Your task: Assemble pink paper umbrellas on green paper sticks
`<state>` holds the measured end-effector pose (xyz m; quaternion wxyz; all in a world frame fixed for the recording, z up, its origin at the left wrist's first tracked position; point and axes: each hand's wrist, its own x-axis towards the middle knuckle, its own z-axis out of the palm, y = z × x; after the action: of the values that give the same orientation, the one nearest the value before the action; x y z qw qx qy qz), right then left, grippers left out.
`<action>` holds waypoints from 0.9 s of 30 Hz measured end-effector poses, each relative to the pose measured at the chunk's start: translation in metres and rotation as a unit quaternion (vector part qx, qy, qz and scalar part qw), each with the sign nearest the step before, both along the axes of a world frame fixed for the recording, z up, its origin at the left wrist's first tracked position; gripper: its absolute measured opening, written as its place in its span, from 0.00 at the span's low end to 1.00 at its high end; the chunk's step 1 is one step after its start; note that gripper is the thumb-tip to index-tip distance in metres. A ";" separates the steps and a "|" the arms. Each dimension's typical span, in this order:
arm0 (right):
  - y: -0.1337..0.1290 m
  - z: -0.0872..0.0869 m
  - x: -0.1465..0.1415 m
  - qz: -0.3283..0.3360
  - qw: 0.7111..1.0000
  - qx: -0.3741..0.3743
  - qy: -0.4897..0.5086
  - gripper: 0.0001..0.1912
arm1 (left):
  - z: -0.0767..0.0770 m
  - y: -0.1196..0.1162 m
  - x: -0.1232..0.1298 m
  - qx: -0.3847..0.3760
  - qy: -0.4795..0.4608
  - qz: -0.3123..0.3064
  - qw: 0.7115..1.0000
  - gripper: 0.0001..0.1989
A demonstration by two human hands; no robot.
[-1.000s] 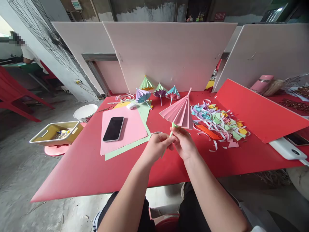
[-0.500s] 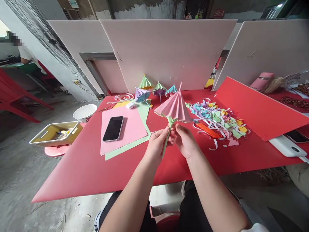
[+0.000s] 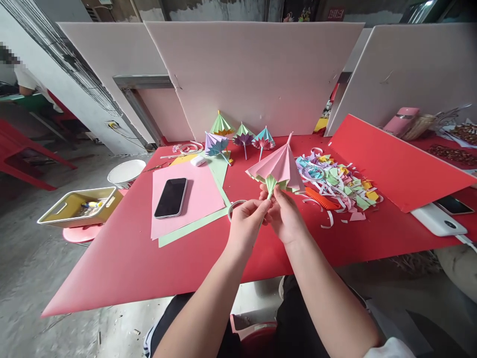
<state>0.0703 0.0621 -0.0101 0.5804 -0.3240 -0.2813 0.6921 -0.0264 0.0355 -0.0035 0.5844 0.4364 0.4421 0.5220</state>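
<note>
A pleated pink paper umbrella (image 3: 278,166) stands upright with a slight tilt above the red table, its pale green folded underside narrowing toward the handle. My left hand (image 3: 246,219) pinches just below that green part between thumb and fingers. Close beside it, my right hand (image 3: 285,214) also has its thumb and fingers closed at the base of the green folds. Most of the handle is hidden behind the hands. A ring like a tape roll (image 3: 231,213) shows at the left hand's edge, partly covered; whether the hand touches it I cannot tell.
Several small paper umbrellas (image 3: 244,138) stand at the back. A phone (image 3: 171,198) lies on pink paper (image 3: 197,199) at left. Paper scraps (image 3: 341,181) and an orange cutter (image 3: 321,199) lie at right, before a red board (image 3: 395,159). A yellow basket (image 3: 80,211) is beyond the left edge.
The umbrella has shifted slightly right and turned. Both hands now grip closer under its green folds, and the lower handle no longer shows. The ring by my left hand has come into view.
</note>
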 end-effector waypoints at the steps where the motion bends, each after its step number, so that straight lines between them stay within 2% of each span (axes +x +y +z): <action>1: 0.000 0.001 0.001 0.003 1.000 0.001 0.003 0.17 | 0.000 -0.001 0.001 0.002 0.002 0.001 1.000 0.14; 8: 0.001 0.006 0.009 -0.013 1.000 0.011 0.015 0.14 | 0.001 -0.006 0.007 0.014 -0.005 0.002 1.000 0.12; 13: 0.001 0.005 0.008 0.030 0.999 0.023 -0.013 0.20 | 0.000 -0.006 0.009 0.024 -0.008 0.011 1.000 0.12; 16: 0.003 0.004 0.023 0.119 0.983 0.084 -0.112 0.21 | 0.001 -0.004 0.004 0.031 -0.008 0.035 0.999 0.12; 18: 0.006 0.005 0.046 0.184 0.947 0.121 -0.234 0.16 | 0.002 -0.003 -0.002 0.030 0.011 0.051 0.998 0.13; 19: 0.009 0.006 0.060 0.189 0.931 0.114 -0.292 0.14 | 0.003 -0.002 -0.005 0.029 0.024 0.051 0.998 0.13; 20: 0.011 0.007 0.075 0.148 0.931 0.099 -0.318 0.13 | 0.003 -0.001 -0.008 0.027 0.040 0.046 0.998 0.13; 21: 0.014 0.009 0.088 0.058 0.946 0.090 -0.306 0.12 | 0.003 -0.001 -0.011 0.028 0.056 0.034 0.997 0.12; 23: 0.018 0.015 0.109 -0.130 0.962 0.112 -0.211 0.12 | 0.002 0.000 -0.016 0.034 0.083 -0.002 0.996 0.12; 24: 0.019 0.018 0.115 -0.168 0.964 0.123 -0.166 0.14 | 0.001 0.000 -0.017 0.036 0.095 -0.023 0.995 0.12; 25: 0.020 0.020 0.118 -0.179 0.966 0.132 -0.129 0.18 | -0.001 0.000 -0.017 0.037 0.107 -0.043 0.993 0.12; 27: 0.019 0.024 0.116 -0.134 0.978 0.134 -0.090 0.26 | -0.004 -0.002 -0.015 0.029 0.134 -0.080 0.987 0.12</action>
<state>0.1862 0.0812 0.0142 0.6783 -0.3389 -0.3767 0.5321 -0.0416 0.0337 -0.0080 0.5470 0.5534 0.4647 0.4226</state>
